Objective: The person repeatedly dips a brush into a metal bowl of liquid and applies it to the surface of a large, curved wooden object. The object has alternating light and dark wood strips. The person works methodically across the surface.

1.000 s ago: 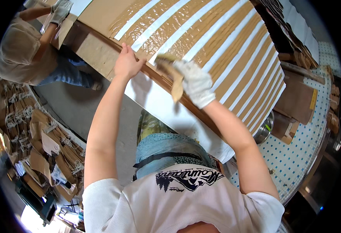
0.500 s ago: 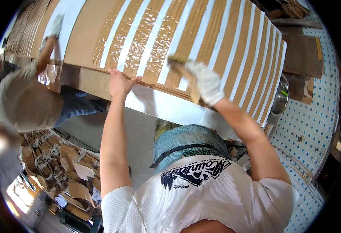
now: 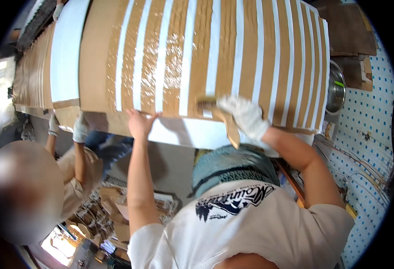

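The brush [image 3: 231, 129], gripped in the gloved right hand [image 3: 247, 117], has slid to the striped sheets' [image 3: 173, 67] lower edge, mid-frame, seemingly completing a stroke; the bare left hand [image 3: 140, 124] rests apart, fingers spread.

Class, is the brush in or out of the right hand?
In: the gloved right hand grips the brush, its tan handle jutting out.

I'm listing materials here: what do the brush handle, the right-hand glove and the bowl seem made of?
Brush handle: probably wood, matte, from its tan colour. Glove: likely fabric, dull, white, wrinkled; weave unclear. Bowl: apparently polished metal, from its grey reflections.
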Demonstrator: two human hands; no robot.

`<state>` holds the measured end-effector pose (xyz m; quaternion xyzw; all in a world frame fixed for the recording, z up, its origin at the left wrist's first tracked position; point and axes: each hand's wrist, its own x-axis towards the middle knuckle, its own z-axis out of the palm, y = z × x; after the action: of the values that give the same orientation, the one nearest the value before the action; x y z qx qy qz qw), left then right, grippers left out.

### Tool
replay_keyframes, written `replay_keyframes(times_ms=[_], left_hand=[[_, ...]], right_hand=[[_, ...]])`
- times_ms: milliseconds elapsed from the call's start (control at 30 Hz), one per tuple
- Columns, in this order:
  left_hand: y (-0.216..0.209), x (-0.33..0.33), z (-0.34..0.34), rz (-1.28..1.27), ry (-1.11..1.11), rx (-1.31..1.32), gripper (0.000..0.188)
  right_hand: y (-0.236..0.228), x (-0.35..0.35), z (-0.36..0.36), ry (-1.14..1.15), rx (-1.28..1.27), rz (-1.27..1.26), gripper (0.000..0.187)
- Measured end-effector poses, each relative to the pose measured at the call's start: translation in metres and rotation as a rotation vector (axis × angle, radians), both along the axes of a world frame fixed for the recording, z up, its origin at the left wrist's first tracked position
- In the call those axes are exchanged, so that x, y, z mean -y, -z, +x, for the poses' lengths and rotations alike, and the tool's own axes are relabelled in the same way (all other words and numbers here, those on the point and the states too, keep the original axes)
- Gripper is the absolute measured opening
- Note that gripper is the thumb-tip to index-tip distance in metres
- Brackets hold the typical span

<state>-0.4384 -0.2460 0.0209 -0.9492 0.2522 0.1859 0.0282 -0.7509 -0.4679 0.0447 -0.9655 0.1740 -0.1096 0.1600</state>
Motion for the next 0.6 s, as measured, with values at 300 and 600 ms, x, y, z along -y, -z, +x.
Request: replay_keyframes(times_ms=[300,600], left_hand=[[-0.013,0.018,-0.013,-0.036,0.036,0.068,0.114],[-0.022,0.018,-0.015,-0.043,-0.037,-0.002,0.107]], right_hand=[[0.036,0.033,0.199,-0.158,0.256,0.730,0.029],[-0.015,0.312,0.284,0.418,0.006,0.534,0.082]])
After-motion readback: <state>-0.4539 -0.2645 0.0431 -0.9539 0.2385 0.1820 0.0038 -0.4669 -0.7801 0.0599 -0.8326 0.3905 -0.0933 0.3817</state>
